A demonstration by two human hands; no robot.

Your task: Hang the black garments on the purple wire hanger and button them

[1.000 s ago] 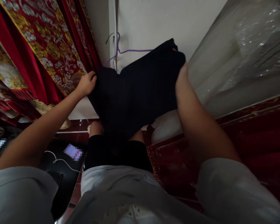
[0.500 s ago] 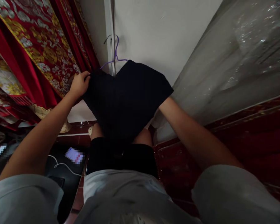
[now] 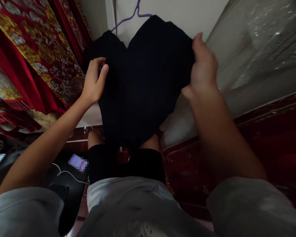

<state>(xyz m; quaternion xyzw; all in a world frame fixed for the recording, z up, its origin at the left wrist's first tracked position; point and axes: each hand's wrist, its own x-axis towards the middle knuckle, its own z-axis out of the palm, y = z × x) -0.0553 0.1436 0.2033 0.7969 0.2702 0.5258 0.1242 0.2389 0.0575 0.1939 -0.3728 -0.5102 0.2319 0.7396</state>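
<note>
A dark garment (image 3: 143, 75) with a V-shaped neckline hangs on a purple hanger (image 3: 138, 13) in front of me, its lower part reaching down by my knees. My left hand (image 3: 95, 80) lies against the left side of the garment, thumb and fingers apart. At the garment's right edge is my right hand (image 3: 204, 67), slightly blurred, with its fingers stretched upward and its thumb apart. The top of the hanger's hook is cut off by the picture edge.
Red curtains with gold and silver embroidery (image 3: 46, 49) hang on the left. Clear plastic sheeting (image 3: 256, 52) covers a surface on the right, above dark red material (image 3: 273, 148). A phone (image 3: 77, 162) and a white cable (image 3: 69, 174) rest on a black seat (image 3: 74, 197).
The garment and hanger have moved up in the picture. My left hand has shifted inward from the garment's upper left edge. My right hand, hidden behind the cloth before, now shows at its right edge.
</note>
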